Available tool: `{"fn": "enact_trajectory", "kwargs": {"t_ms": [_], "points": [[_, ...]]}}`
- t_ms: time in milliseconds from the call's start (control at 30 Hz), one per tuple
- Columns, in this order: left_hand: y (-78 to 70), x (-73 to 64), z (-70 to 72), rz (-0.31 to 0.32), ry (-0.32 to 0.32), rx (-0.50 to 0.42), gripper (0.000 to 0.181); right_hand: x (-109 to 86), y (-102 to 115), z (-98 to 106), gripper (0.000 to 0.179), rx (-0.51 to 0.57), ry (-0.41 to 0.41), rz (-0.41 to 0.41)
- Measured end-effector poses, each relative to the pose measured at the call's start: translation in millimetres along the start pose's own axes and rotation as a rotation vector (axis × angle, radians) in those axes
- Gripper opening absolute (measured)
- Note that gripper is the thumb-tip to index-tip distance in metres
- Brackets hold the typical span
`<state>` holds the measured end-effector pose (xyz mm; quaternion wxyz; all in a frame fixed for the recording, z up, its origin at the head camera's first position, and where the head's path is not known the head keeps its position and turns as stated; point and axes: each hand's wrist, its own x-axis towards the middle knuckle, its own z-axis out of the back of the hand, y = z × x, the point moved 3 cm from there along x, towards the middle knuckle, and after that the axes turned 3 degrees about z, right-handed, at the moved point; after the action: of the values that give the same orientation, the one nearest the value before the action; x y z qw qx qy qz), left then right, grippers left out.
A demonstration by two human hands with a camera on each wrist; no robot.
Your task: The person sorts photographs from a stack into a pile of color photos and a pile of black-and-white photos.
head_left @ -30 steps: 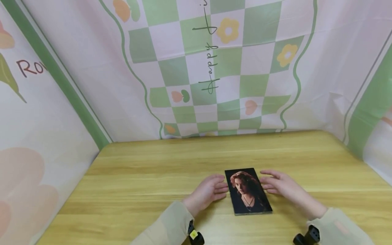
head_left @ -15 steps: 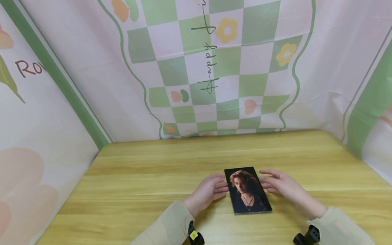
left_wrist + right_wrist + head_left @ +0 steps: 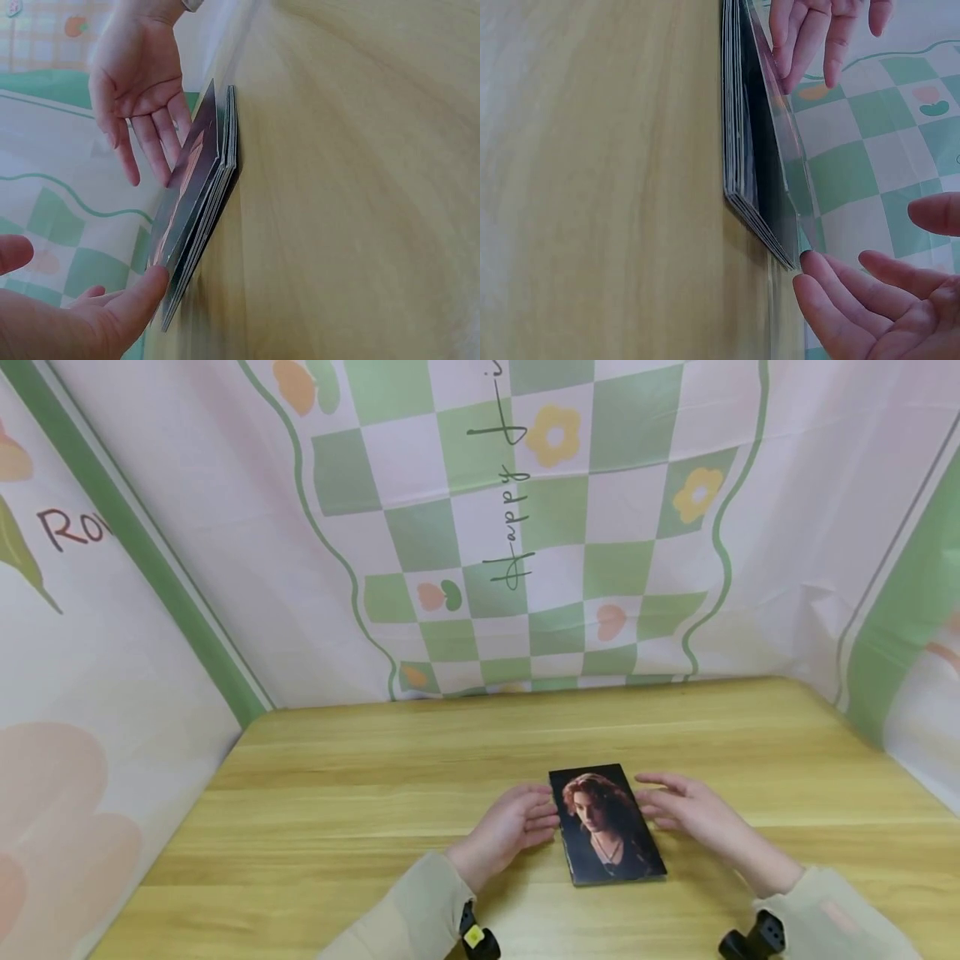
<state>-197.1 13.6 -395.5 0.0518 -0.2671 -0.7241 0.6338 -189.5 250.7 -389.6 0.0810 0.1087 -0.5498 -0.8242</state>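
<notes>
One glossy, dark, rectangular portrait card (image 3: 607, 831) is being shown tilted slightly apart from a dark-edged stack of thin, flat pieces (image 3: 731, 112), which is being supported by a pale yellow wood-grain table (image 3: 337, 793). The card is being flanked at its left edge by the left hand (image 3: 507, 822) and at its right edge by the right hand (image 3: 688, 803); both are being held open, fingers extended, nothing being gripped. They are being set opposite each other, apparently so that the card is being steadied evenly; whether every fingertip is being pressed to it is not being shown clearly.
</notes>
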Motion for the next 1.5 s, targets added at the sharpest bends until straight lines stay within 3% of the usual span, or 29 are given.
{"fn": "enact_trajectory", "kwargs": {"t_ms": [300,533,933,1167,1500], "points": [[-4.6,-2.0,3.7,-0.064,-0.067,0.017,0.044,5.6,4.2,-4.2,0.054,-0.039,-0.125,0.045],[0.1,-3.0,16.8,-0.109,-0.155,0.027,0.044,16.5,8.5,-18.6,0.059,0.015,-0.176,0.016],[-5.4,-7.6,65.3,-0.089,-0.284,0.045,0.041,47.3,30.4,-61.2,0.057,0.104,-0.153,-0.043],[-11.1,-4.7,97.7,-0.065,-0.368,0.092,0.041,76.4,46.9,-83.3,0.055,0.075,-0.149,-0.090],[-14.1,4.8,134.6,-0.007,-0.406,0.194,0.037,110.0,51.9,-110.0,0.054,0.021,-0.151,-0.132]]}}
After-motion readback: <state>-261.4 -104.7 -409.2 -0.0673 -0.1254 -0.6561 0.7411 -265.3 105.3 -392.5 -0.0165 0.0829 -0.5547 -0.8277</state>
